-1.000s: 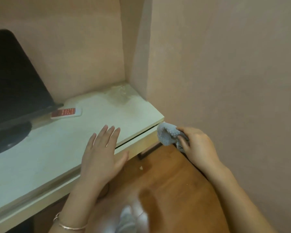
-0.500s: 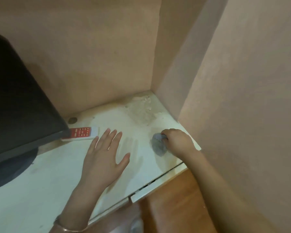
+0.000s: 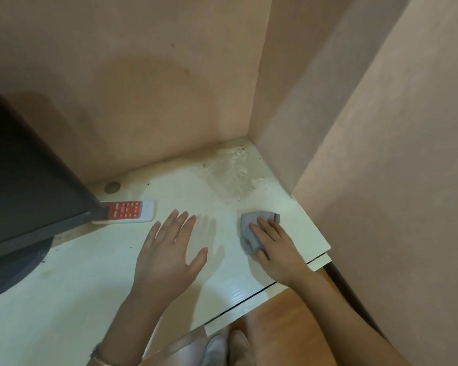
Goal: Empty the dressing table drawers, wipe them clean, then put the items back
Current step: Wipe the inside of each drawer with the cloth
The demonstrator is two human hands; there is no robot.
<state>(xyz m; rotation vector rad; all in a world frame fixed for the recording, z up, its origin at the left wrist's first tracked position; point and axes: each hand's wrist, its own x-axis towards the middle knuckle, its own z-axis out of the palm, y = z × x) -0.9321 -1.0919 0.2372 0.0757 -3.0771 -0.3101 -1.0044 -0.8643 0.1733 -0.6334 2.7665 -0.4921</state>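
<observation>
Left hand: The left hand [image 3: 169, 249] lies flat and palm down on the white surface [image 3: 64, 299]. Its fingers are straight and a little spread, the thumb is out to the side, and it holds nothing. The fingertips are just to the right of the remote control [image 3: 128, 211], a little nearer to the person.
Left arm: The forearm comes up from the bottom edge, with a thin bracelet [image 3: 109, 361] on the wrist.
Right hand: The right hand [image 3: 273, 249] presses on the grey cloth [image 3: 249, 231] with nearly straight fingers laid over it. The thumb lies at the near side of the cloth.
Cloth: It is bunched on the surface, well to the right of the remote control, beyond the left hand.
Dusty patch: The grey dirt [image 3: 230, 175] lies to the right of the remote control and farther back, apart from the cloth.
Drawer front: The pale strip [image 3: 320, 263] shows under the surface edge, far right of the remote control.
Change: One second ago the right hand held the cloth off the surface, at its front edge. Half a second ago the cloth was on the surface under curled fingers, and now the fingers are flatter. The left hand has kept its flat pose.
</observation>
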